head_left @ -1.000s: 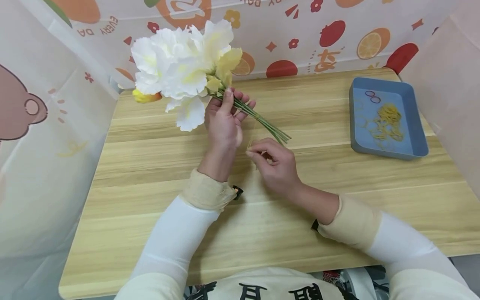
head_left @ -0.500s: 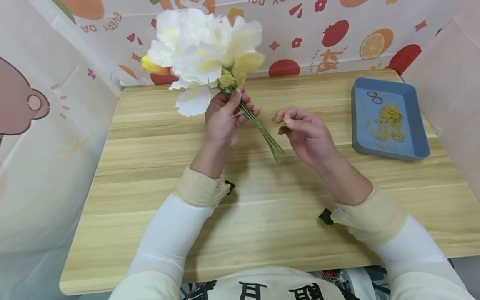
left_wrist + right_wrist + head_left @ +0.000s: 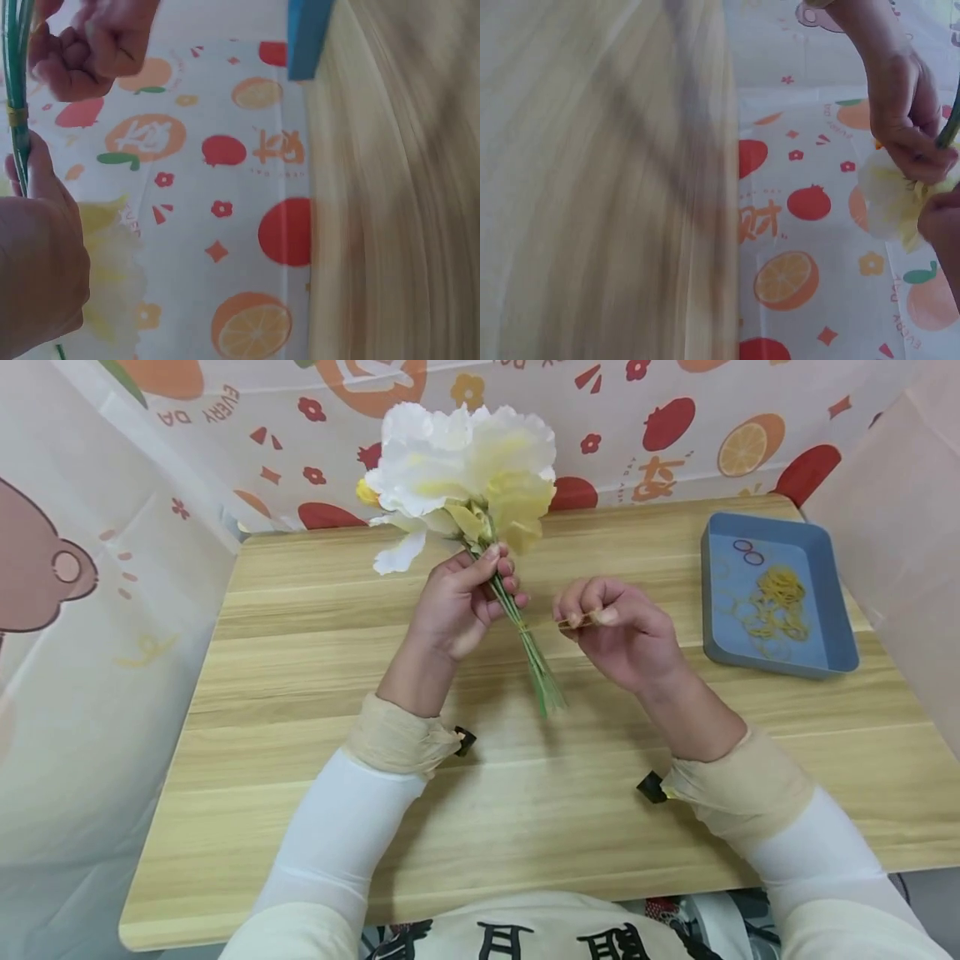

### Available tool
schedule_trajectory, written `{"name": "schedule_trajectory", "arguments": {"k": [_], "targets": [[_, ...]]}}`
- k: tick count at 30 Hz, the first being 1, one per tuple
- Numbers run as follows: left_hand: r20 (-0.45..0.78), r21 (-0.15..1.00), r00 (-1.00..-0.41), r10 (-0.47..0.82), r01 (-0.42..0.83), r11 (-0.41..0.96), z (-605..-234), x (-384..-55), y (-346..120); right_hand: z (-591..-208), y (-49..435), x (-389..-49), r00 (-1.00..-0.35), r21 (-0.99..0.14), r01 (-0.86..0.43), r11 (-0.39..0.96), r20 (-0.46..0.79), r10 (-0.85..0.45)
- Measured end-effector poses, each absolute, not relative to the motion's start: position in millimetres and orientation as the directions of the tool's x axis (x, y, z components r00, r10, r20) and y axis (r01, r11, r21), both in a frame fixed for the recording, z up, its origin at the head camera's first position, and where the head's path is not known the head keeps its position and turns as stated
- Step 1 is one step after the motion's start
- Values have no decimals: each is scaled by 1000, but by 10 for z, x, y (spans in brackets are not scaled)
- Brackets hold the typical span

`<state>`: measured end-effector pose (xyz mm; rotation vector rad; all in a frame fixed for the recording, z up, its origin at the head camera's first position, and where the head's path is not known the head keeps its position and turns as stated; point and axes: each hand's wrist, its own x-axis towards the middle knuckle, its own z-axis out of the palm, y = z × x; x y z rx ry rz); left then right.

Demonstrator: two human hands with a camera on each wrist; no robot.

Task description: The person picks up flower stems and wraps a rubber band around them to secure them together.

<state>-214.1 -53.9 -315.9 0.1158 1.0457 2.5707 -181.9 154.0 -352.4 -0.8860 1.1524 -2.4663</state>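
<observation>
A bunch of white and pale yellow flowers (image 3: 465, 460) stands tilted above the far side of the table, blooms up and stems toward me. My left hand (image 3: 457, 602) grips the green stems (image 3: 536, 664) just under the blooms, thumb on top. Lower down, a thin yellowish rubber band (image 3: 17, 116) circles the stems, seen in the left wrist view. To the right of the stems, my right hand (image 3: 622, 631) pinches a rubber band (image 3: 577, 621) stretched across its curled fingertips. In the right wrist view, the left hand (image 3: 904, 112) holds the stems beside the flower heads.
A blue tray (image 3: 780, 667) at the table's right holds a pile of yellow rubber bands (image 3: 780, 589) and two reddish rings (image 3: 748, 552). The wooden table (image 3: 300, 652) meets a fruit-print curtain (image 3: 570, 410) at the back.
The bunch has swung from leaning left to more upright. My right hand has moved from below the stems to their right side, and a band across its fingertips now shows.
</observation>
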Motion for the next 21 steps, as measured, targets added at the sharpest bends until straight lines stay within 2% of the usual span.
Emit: {"name": "schedule_trajectory", "arguments": {"k": [2, 5, 8, 11, 14, 18, 21], "targets": [[-62, 661, -915, 399, -337, -670, -3129, -2123, -541, -3539, 1560, -1825, -719, -782, -37, -622, 453, -527], [-57, 613, -901, 430, -372, -697, -3079, -2095, -545, -3555, 1589, -1805, -677, -832, -164, -530, 486, -553], [-59, 567, -909, 412, -370, -736, -3018, -2076, -542, -3575, 1593, -1754, -675, -853, -334, -400, 513, -530], [-81, 525, -934, 348, -337, -781, -2966, -2073, -529, -3602, 1565, -1681, -684, -846, -443, -297, 533, -498], [-127, 495, -958, 257, -286, -821, -2943, -2089, -518, -3622, 1523, -1610, -717, -857, -433, -280, 516, -469], [-190, 478, -970, 149, -224, -849, -2955, -2121, -526, -3641, 1496, -1528, -762, -872, -339, -354, 475, -440], [-207, 477, -972, 114, -201, -855, -2975, -2139, -540, -3645, 1492, -1485, -792, -868, -287, -405, 453, -409]]}}
